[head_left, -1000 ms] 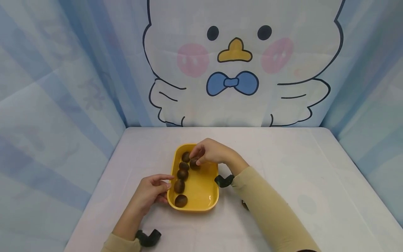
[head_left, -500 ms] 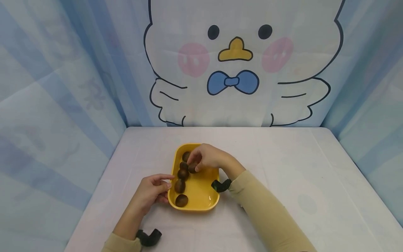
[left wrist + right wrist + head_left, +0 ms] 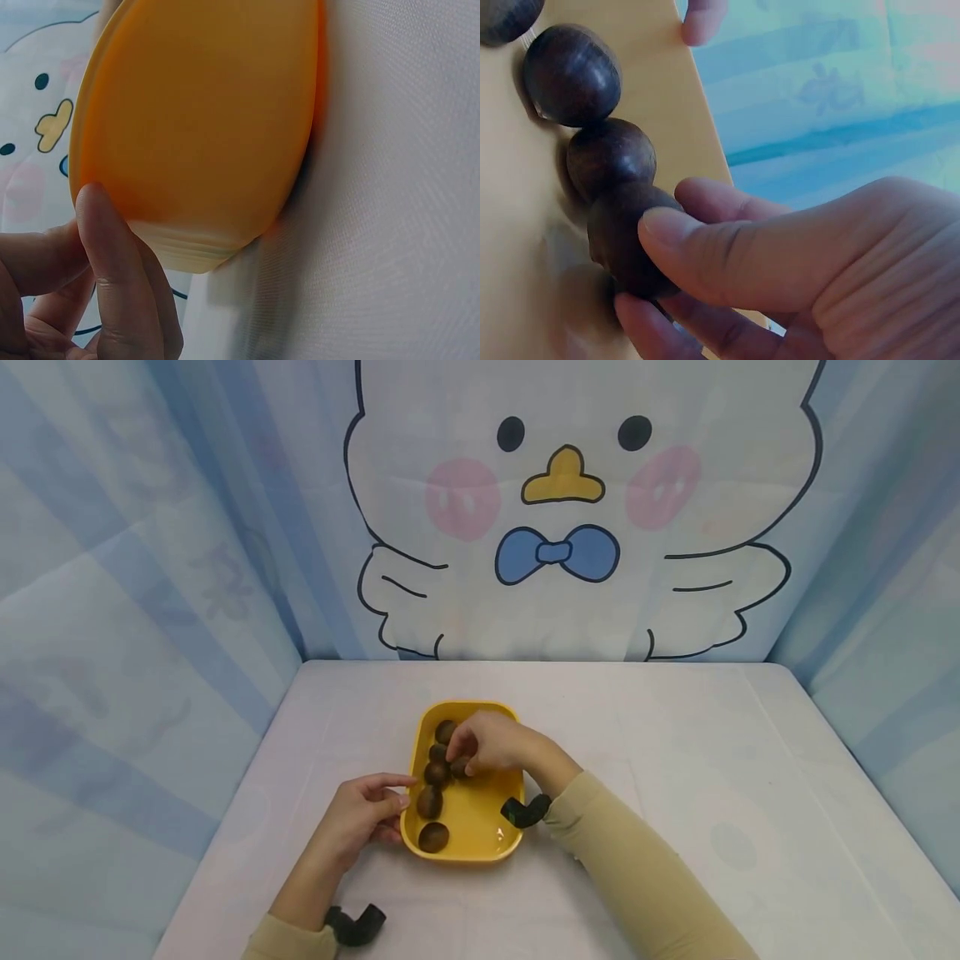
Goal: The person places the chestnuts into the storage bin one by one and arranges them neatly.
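Observation:
A yellow tray (image 3: pixel 480 827) on the table holds several dark brown, glossy chestnuts (image 3: pixel 430 802) in a rough row along its left wall. My right hand (image 3: pixel 495 742), reaching in over the tray, pinches one chestnut (image 3: pixel 626 240) between thumb and fingers. That chestnut is right against another chestnut (image 3: pixel 613 156) of the row, and the fingers partly hide it. At the tray's left side, my left hand (image 3: pixel 367 810) holds the rim. In the left wrist view, its fingertips (image 3: pixel 96 199) meet the outer wall near the rim.
A white cloth covers the table (image 3: pixel 675 793). Behind it hangs a curtain (image 3: pixel 555 610) with a cartoon bird, and a blue patterned curtain (image 3: pixel 135 652) runs down the left. Dark bands (image 3: pixel 356 927) are on both wrists.
My right hand, with the chestnut, has moved down and slightly left toward the row, lower into the tray. My left hand and the tray have stayed nearly in place.

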{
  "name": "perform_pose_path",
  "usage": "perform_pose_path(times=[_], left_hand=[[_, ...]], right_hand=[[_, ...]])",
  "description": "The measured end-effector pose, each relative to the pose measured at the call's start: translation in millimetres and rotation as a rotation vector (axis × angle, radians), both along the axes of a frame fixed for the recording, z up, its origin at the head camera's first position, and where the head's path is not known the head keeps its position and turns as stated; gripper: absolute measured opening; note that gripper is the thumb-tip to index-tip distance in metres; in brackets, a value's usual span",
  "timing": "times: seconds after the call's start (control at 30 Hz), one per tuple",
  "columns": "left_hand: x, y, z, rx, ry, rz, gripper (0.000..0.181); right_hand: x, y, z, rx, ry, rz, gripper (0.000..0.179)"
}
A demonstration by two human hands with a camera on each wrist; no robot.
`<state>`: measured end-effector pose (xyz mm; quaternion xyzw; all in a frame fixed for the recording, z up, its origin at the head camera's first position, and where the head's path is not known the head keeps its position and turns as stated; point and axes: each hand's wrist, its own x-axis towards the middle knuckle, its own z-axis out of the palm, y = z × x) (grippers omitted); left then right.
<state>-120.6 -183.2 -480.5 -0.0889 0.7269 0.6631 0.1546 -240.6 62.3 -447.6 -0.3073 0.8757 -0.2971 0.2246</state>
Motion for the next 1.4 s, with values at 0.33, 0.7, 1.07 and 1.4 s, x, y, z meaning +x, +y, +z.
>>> perform_pose_path(times=[0.33,0.7,1.07,1.4], left_hand=[[-1.0,1.8,3.0,-0.006,-0.004,0.005,0.038],[-0.8,3.1,4.3,-0.005,-0.013,0.012,0.040],[0.3,3.0,4.5,-0.020,-0.014,0.022,0.039],[0.1,3.8,4.9,-0.038,-0.015,0.032,0.036]], right_hand=[[3.2,-2.2,1.6,0.033,0.057,0.023,0.029],[3.4,2.6,4.5,-0.014,0.013,0.009,0.028],[5.1,14.3,14.0,-0.107,-0.064,-0.047,0.032],[7.9,36.1,21.6,-0.207,-0.102,-0.069,0.033]])
